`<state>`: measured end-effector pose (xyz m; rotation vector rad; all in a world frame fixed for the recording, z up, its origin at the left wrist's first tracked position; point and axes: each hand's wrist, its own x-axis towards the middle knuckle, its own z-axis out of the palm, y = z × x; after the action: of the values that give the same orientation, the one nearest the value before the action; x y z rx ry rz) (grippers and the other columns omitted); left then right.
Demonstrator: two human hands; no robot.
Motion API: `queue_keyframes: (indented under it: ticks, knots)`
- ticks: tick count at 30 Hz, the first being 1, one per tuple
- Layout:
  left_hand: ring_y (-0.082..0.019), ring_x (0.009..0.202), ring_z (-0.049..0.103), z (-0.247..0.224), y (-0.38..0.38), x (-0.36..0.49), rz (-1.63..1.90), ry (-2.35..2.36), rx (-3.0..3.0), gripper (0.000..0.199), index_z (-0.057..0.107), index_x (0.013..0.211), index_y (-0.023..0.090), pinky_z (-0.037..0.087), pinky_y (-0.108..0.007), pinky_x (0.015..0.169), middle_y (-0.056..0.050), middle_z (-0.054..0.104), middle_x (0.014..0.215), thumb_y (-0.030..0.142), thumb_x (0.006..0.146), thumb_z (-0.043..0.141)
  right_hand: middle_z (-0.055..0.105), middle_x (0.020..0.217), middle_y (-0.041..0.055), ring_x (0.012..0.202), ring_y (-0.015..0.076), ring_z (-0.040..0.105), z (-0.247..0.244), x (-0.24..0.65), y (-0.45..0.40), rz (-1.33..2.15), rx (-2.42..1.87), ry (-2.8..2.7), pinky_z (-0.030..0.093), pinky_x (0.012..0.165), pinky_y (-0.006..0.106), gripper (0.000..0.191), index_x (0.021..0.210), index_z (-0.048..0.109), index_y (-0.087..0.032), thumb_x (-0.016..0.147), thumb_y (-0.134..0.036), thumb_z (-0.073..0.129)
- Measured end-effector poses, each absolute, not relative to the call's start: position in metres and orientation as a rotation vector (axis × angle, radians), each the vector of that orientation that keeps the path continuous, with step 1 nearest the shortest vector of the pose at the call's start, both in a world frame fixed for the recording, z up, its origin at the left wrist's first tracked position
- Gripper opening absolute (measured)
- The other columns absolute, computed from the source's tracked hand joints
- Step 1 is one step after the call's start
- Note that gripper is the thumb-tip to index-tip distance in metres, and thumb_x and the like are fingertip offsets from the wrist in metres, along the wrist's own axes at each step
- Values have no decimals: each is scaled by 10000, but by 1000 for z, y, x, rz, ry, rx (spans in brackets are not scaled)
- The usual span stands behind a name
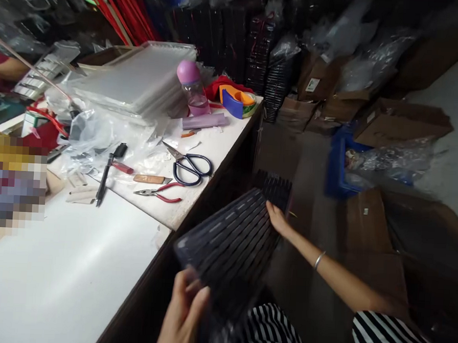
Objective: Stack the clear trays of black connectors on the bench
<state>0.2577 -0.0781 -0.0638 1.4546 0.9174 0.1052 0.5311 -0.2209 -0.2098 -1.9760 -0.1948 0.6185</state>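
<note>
A black slotted plastic tray is held tilted beside the workbench, over my lap. Its surface shows rows of long parallel ridges, and motion blurs its near end. My left hand is closed at the tray's near left corner, thumb and fingers at the edge. At the opposite edge my right hand grips the tray's far right side. Just beyond it, lower down, a further dark ridged stack shows in part.
On the white bench lie scissors, red-handled pliers, a craft knife and a black pen. Behind stand clear trays and a pink-capped bottle. Cartons and a blue crate fill the right. Another person's arm shows far left.
</note>
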Motion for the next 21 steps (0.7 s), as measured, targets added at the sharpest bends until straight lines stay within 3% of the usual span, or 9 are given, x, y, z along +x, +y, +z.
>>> queue_keyframes:
  ticks: [2, 6, 9, 12, 15, 21]
  knots:
    - [-169, 505, 596, -103, -97, 292, -137, 814, 1203, 503, 368, 1026, 260, 480, -262, 459, 47, 584, 594, 616, 745, 587, 550, 1204, 90, 1058, 252, 549, -211, 584, -233, 600, -2148, -204, 459, 900, 469, 289, 1150, 571, -171, 930, -358, 555]
    - [-148, 508, 615, -184, -127, 351, -179, 835, 934, 586, 319, 929, 243, 529, -302, 561, 54, 582, 591, 690, 674, 599, 551, 1193, 90, 1027, 243, 562, -208, 667, -234, 534, -2487, -253, 479, 872, 455, 288, 1156, 565, -172, 925, -344, 566]
    - [-134, 523, 621, -221, -144, 384, -144, 867, 822, 509, 366, 957, 221, 536, -307, 583, 54, 565, 617, 649, 754, 554, 538, 1212, 96, 1053, 256, 549, -216, 697, -214, 430, -2722, -304, 468, 885, 478, 312, 1174, 553, -164, 922, -348, 569]
    - [-102, 550, 584, -242, -146, 401, -124, 922, 748, 345, 487, 1020, 162, 519, -272, 554, 18, 578, 719, 478, 883, 498, 510, 1253, 103, 1098, 275, 521, -233, 702, -197, 303, -2919, -332, 444, 911, 504, 338, 1202, 536, -166, 919, -348, 572]
    - [-113, 672, 589, -256, -140, 402, -142, 936, 691, 270, 557, 1064, 133, 520, -274, 586, -32, 608, 886, 345, 901, 519, 502, 1266, 104, 1120, 282, 506, -246, 700, -195, 228, -3056, -366, 428, 928, 518, 345, 1211, 532, -169, 920, -350, 569]
    - [-141, 766, 608, -270, -146, 399, -143, 898, 649, 297, 563, 1089, 138, 532, -315, 655, -56, 615, 972, 359, 894, 528, 526, 1233, 100, 1092, 270, 527, -244, 705, -196, 255, -3177, -461, 443, 913, 503, 328, 1195, 543, -168, 926, -356, 560]
